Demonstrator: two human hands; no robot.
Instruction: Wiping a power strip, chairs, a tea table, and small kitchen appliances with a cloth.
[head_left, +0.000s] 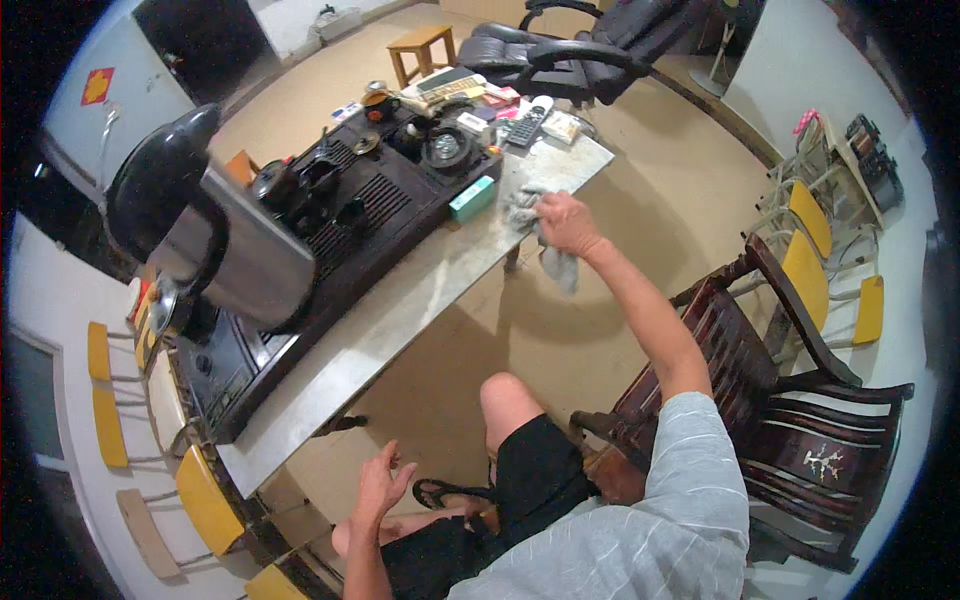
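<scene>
My right hand (568, 223) grips a crumpled grey cloth (559, 268) at the front edge of the pale tabletop (420, 281). Part of the cloth lies bunched on the surface, and a loose end hangs past the edge. Just left of it on the tabletop is a small turquoise box (472, 199). Apart from any object, my left hand (384, 478) hovers over my lap with its fingers spread. Along the table runs a dark tea tray (352, 277) bearing a dark teapot (274, 182), small vessels and a round glass dish (446, 148).
A tall steel vacuum flask (240, 247) stands on the tray's left part. A remote control (530, 122) and a loose pile of small items crowd the table's far end. A carved wooden armchair (817, 450) is at my right, yellow folding chairs (210, 499) at left.
</scene>
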